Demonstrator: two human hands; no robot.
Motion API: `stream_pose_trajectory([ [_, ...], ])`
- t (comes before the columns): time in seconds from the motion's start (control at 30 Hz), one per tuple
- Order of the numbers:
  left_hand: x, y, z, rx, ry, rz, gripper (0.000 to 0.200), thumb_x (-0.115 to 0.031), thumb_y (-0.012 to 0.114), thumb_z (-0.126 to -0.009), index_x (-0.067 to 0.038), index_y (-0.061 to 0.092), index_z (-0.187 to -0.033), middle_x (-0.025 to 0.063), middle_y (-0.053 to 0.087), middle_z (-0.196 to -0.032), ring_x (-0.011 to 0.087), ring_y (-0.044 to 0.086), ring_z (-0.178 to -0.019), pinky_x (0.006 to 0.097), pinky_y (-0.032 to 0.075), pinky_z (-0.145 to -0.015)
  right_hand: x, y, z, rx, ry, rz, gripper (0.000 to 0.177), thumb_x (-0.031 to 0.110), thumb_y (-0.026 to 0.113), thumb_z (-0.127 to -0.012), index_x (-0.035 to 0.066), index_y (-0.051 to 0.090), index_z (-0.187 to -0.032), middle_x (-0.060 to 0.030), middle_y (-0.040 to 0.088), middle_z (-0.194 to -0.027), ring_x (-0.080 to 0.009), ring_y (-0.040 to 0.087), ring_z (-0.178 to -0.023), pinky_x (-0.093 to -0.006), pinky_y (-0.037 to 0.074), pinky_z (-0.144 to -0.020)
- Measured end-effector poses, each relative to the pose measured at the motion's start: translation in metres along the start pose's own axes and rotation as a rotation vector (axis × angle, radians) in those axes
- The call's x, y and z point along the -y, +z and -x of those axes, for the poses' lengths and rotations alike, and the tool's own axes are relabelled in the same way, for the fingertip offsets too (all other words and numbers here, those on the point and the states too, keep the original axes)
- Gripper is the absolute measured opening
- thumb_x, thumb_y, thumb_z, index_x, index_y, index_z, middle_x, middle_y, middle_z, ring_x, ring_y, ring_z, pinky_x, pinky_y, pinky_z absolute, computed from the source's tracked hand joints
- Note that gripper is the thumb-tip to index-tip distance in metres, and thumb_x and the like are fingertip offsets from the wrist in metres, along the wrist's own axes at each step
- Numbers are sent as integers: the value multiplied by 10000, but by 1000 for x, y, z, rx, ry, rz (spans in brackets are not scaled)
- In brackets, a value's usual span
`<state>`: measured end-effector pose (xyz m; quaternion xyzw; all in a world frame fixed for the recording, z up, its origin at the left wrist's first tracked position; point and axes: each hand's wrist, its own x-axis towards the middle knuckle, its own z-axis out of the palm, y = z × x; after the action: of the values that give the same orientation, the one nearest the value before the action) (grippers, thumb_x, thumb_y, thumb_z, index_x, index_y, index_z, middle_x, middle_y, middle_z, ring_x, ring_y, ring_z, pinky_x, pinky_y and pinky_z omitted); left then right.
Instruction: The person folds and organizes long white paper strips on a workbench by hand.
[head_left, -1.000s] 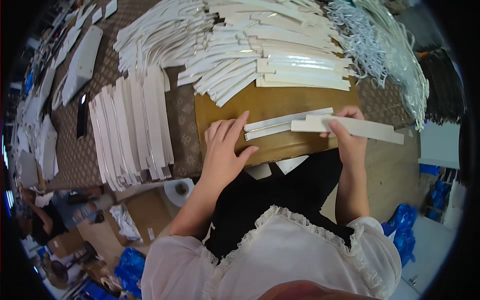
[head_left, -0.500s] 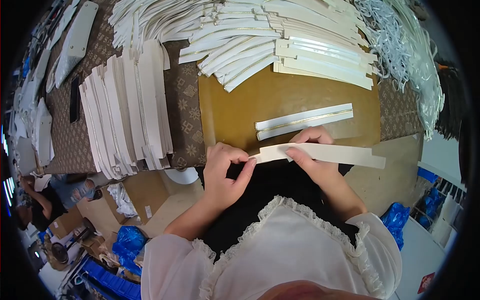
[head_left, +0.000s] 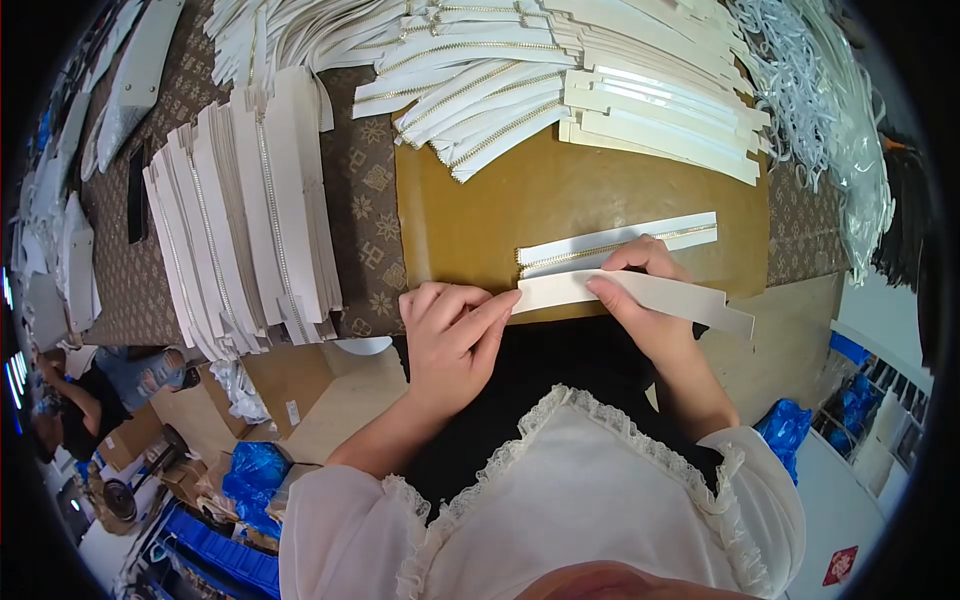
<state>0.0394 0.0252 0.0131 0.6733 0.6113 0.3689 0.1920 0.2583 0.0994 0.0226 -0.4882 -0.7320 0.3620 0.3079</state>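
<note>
A cream-coloured flat strip (head_left: 556,290) with a notched right end is stretched between my hands at the near edge of the brown board (head_left: 460,230). My left hand (head_left: 448,325) pinches its left end between thumb and fingertips. Further right, my right hand (head_left: 655,305) grips the strip, thumb on the near face and fingers behind. Just beyond it lies a white zipper (head_left: 570,252) with gold teeth, flat on the board. The strip overlaps the zipper's near edge in this view, and my right fingers cover part of it.
White zippers (head_left: 490,100) and cream strips (head_left: 670,115) are piled along the board's far side. To the left stand stacked strips with zippers (head_left: 245,215) on patterned cloth. White cords (head_left: 790,80) heap at far right. A person (head_left: 75,400) is at lower left.
The strip has moved up against the zipper, its left end now held level with the zipper's left end. My left hand has closed more tightly at that end.
</note>
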Motion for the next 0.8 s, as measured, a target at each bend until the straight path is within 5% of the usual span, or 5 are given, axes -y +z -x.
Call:
stream_pose_trajectory([
  [0.8, -1, 0, -1, -3, -26, -4, 202, -57, 722, -776, -123, 744, -966, -11, 598, -794, 173, 506, -749, 319, 335, -714, 5, 4, -3, -7, 63, 77, 213, 108, 796, -747, 72, 603, -830, -36, 608, -795, -172, 554, -757, -293, 447, -696],
])
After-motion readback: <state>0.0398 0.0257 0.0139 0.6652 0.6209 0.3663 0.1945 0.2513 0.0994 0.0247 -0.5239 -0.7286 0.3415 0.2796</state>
